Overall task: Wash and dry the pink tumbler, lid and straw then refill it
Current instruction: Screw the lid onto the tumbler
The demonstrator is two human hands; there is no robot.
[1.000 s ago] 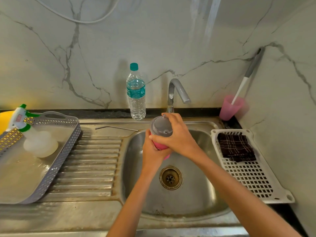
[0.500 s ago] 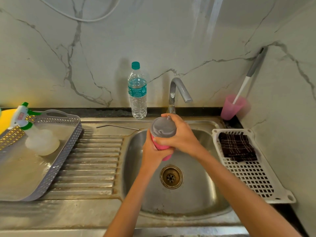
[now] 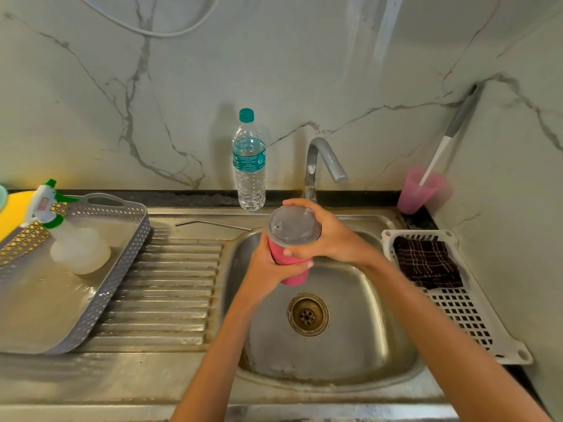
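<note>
Over the sink basin (image 3: 350,345), the left hand (image 3: 268,269) wraps the pink tumbler (image 3: 288,266) while the right hand (image 3: 330,239) clasps its grey lid (image 3: 292,228); a sudden release could spill the contents.

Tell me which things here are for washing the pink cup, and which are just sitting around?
For the job:
pink tumbler, held over the sink by the left hand
grey lid, on the tumbler, under the right hand
metal straw
tap
water bottle
checked cloth

Just sitting around:
spray bottle
grey tray
pink cup with a brush
</note>
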